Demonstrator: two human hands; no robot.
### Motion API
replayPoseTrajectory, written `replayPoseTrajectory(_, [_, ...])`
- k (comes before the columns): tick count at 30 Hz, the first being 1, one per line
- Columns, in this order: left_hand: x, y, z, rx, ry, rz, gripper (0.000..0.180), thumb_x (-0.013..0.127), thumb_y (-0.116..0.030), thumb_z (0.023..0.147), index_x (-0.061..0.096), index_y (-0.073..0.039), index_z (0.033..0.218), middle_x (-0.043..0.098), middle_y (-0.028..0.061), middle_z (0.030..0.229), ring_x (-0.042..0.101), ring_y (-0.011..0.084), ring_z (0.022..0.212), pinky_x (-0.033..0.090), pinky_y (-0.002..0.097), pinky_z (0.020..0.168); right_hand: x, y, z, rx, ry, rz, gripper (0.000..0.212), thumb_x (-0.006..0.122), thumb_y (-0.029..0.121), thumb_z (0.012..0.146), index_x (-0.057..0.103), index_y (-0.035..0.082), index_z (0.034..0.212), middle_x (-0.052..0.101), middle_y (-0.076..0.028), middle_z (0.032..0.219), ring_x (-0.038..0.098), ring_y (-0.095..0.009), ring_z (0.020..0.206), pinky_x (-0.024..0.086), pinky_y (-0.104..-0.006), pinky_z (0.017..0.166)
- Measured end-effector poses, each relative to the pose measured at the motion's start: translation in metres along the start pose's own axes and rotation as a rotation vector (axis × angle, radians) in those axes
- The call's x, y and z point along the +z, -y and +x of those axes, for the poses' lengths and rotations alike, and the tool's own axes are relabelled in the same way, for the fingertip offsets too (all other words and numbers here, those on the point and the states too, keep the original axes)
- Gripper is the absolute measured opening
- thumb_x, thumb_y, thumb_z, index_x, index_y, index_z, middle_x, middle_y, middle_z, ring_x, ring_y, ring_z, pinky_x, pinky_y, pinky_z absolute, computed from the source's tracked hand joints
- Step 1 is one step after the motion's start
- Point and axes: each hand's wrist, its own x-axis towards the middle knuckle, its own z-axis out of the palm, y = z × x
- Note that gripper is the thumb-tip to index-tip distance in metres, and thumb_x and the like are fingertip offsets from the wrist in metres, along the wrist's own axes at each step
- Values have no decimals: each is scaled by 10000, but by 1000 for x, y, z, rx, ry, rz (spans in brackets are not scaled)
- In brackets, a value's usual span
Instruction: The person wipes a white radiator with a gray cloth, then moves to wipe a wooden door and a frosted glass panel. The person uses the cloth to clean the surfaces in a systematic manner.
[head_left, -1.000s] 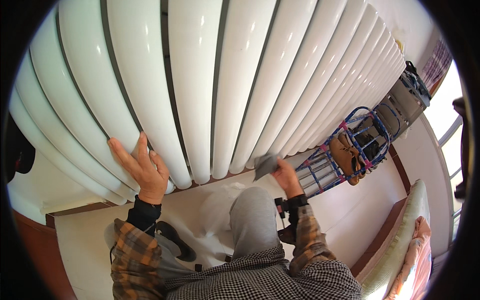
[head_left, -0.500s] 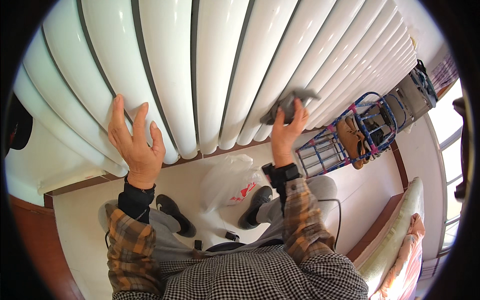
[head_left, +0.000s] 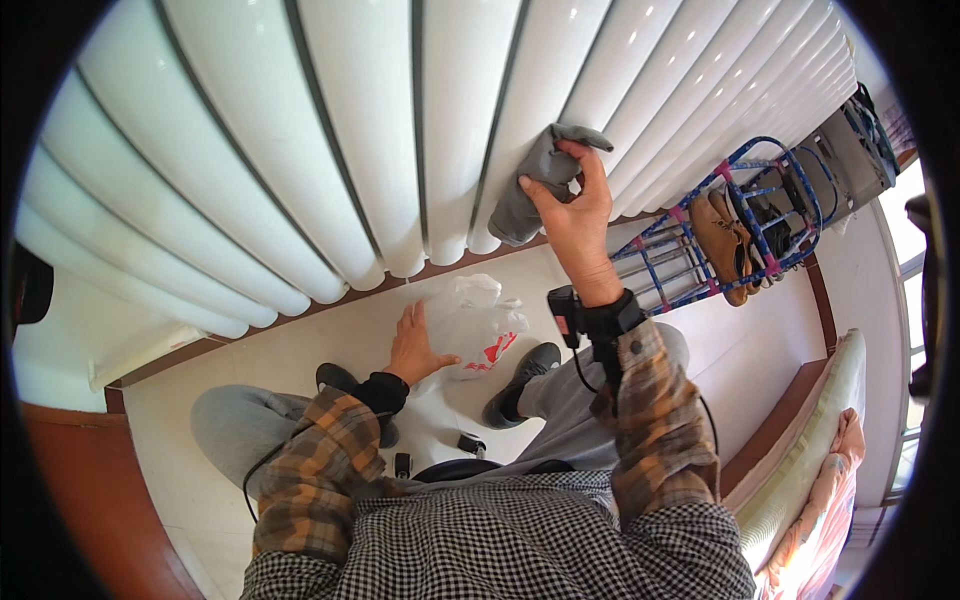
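Observation:
My right hand (head_left: 580, 215) grips a grey cloth (head_left: 527, 195), thumb and fingers pinching its folds. The cloth lies against the lower part of a white tubular radiator (head_left: 375, 130), whose thick glossy columns fan across the upper view. Low on the left, my left hand (head_left: 415, 347) is beside a white translucent plastic bag (head_left: 470, 315) with red print, which stands on the floor. The fingers of that hand are spread with the thumb apart, and nothing shows in them; whether they touch the bag I cannot tell.
A blue tubular folding rack (head_left: 715, 235) holds brown shoes (head_left: 722, 240) at the right. Behind it is a grey box-like piece (head_left: 850, 160). Folded bedding (head_left: 815, 470) lies at lower right. A reddish-brown wooden panel (head_left: 85, 480) stands at lower left. My dark shoes (head_left: 525, 385) flank the bag.
My left hand has left the radiator and dropped down and right to the bag. My right hand has shifted the cloth slightly up and left along the columns. The view has tilted a little.

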Motion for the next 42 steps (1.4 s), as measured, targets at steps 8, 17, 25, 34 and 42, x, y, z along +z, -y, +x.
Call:
replayPoseTrajectory(8, [103, -8, 70, -109, 159, -28, 333, 746, -240, 865, 700, 7, 1083, 699, 226, 755, 689, 454, 783, 534, 531, 735, -23, -8, 9, -9, 174, 101, 528, 882, 52, 732, 677, 54, 1219, 592, -145, 1121, 642, -317, 1024, 549, -390, 902])
replayPoseTrajectory(17, [124, -165, 106, 452, 177, -935, 358, 706, -257, 931, 701, -66, 1234, 746, 173, 1138, 693, 347, 1125, 522, 462, 950, -26, 7, 10, -33, 179, 51, 535, 859, 18, 758, 657, 37, 1254, 576, -146, 1168, 617, -308, 1062, 534, -378, 917])
replayPoseTrajectory(25, [92, -153, 81, 548, 312, -377, 461, 677, -384, 1002, 629, -126, 1381, 670, 125, 1358, 632, 289, 1262, 486, 440, 1072, -20, 5, 1, -94, 112, 3, 532, 808, -8, 784, 638, 63, 1283, 559, -182, 1188, 611, -384, 1067, 541, -421, 906])
replayPoseTrajectory(34, [-161, -75, 28, 570, -429, -18, 307, 787, -88, 848, 694, -19, 1133, 665, 177, 1211, 643, 394, 1116, 526, 462, 968, 11, -25, -23, -243, -46, -294, 562, 731, -74, 790, 602, 14, 1329, 505, -258, 1271, 530, -434, 1142, 513, -454, 934])
replayPoseTrajectory(42, [-265, -63, 4, 525, -1217, 407, 741, 874, -213, 803, 549, -61, 1451, 311, 262, 1621, 280, 461, 1506, 254, 633, 1197, 52, -54, -129, 311, 139, -238, 453, 748, -4, 843, 602, 36, 1270, 545, -229, 1214, 541, -457, 1151, 475, -507, 981])
